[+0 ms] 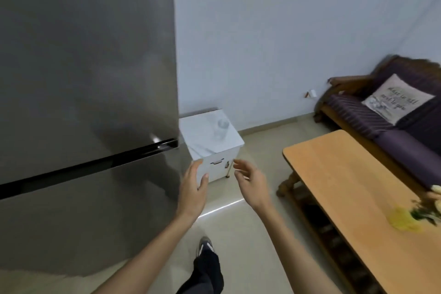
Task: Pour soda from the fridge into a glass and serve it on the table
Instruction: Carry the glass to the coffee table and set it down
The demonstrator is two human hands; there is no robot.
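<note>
— Where from the fingers?
— Closed fridge [88,79] hard left of left hand [192,192], nearer than right hand [250,186]; door seam running left-right. Both hands empty, fingers spread.
— And the glass?
— Upright on white cabinet surface [202,136], glass [220,129] just ahead; wooden coffee table [353,198] right.

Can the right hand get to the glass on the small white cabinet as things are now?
Probably yes. The right hand is open and empty, and the glass stands alone on the white cabinet beyond it, with nothing between them. The hand is short of it, so the arm must likely stretch forward.
</note>
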